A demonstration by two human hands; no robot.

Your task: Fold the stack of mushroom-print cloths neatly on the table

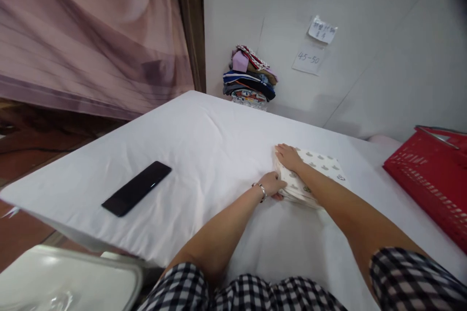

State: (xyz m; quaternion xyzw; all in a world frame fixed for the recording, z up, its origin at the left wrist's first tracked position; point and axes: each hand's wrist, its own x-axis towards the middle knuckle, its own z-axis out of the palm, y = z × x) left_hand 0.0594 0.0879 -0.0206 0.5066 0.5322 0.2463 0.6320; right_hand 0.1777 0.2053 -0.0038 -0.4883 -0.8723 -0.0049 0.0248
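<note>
A folded white cloth with small grey prints (321, 163) lies in layers on the white-covered table (219, 155), right of the middle. At its near left corner, my left hand (273, 184) has its fingers closed on the cloth's edge, with a bracelet at the wrist. Flat on top of the cloth's far left corner rests my right hand (289, 156), its fingers stretched out. My right forearm crosses over the cloth and hides part of it.
A black phone-like slab (136, 188) lies on the table's left part. Folded clothes (250, 77) are stacked by the wall. A red basket (434, 175) stands at the right. At the lower left is a white lid or stool (69, 277). A pink curtain (95, 34) hangs behind.
</note>
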